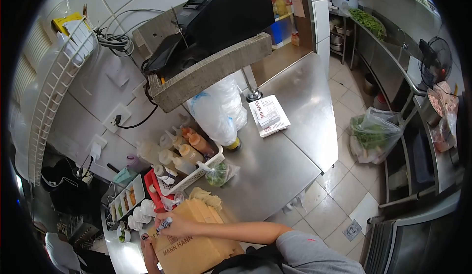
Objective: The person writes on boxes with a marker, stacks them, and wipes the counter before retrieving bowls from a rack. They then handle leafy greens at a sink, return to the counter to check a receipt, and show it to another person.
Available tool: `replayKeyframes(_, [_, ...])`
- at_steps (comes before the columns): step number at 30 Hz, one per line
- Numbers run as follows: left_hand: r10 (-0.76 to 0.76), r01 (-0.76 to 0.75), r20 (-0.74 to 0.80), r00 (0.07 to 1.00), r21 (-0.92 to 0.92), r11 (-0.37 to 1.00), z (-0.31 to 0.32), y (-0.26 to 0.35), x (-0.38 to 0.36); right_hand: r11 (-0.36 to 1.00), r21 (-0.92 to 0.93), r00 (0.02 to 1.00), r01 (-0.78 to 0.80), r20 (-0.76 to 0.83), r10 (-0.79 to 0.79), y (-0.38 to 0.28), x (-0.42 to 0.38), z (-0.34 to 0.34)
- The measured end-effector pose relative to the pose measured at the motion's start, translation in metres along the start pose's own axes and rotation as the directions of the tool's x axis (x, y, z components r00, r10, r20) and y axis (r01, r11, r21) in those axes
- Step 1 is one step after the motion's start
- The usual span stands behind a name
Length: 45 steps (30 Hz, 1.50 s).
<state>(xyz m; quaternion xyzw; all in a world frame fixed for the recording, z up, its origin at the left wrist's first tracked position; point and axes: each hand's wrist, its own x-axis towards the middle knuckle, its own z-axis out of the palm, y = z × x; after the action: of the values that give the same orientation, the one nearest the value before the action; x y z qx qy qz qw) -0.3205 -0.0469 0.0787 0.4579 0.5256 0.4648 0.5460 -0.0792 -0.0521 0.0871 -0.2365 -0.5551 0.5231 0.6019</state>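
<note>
My right hand (pixel 173 226) is closed around a marker (pixel 164 223) with a pale barrel and dark markings. It rests on the upper part of a stack of brown paper bags (pixel 184 259) printed "MANN HANN". At the left edge of the stack is my left hand (pixel 148 254), fingers bent. Its fingertips close on a small dark item (pixel 144 236), too small to name. The hand's lower part runs down beside the bags.
Left of the bags stand white cups (pixel 135 222) and a tray of toppings (pixel 128 200). Beyond is a white basket (pixel 196 177) of sauce bottles, with a knotted bag of greens (pixel 217 174) against it. Printed cards (pixel 269 115) lie on the steel counter (pixel 265 168). A shelf (pixel 211 67) overhangs.
</note>
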Motion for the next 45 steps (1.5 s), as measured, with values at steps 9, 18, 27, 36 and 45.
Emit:
replayKeyframes(9, [0.054,-0.053,-0.014,0.998,0.078,0.996,-0.006,-0.007,0.003,0.998,0.041,0.997,-0.048,0.068,0.046,-0.003,-0.001,-0.009])
replayKeyframes(18, [0.219,-0.198,-0.143,0.965,0.145,0.969,-0.01,-0.037,0.014,0.955,-0.275,0.99,-0.114,-0.106,0.088,-0.024,0.002,-0.012])
replayKeyframes(27, [0.133,-0.162,-0.148,0.98,-0.206,0.965,0.026,-0.017,-0.016,0.878,-0.342,0.93,-0.336,-0.265,0.253,-0.054,0.012,0.022])
replayKeyframes(36, [0.165,-0.183,-0.093,0.982,-0.254,0.95,0.028,-0.013,-0.016,0.694,-0.654,0.943,-0.302,-0.313,0.116,-0.04,0.009,0.027])
replayKeyframes(45, [0.168,-0.183,-0.075,0.983,-0.299,0.937,0.029,-0.011,-0.015,0.701,-0.549,0.887,-0.454,-0.351,0.3,-0.047,0.011,0.034])
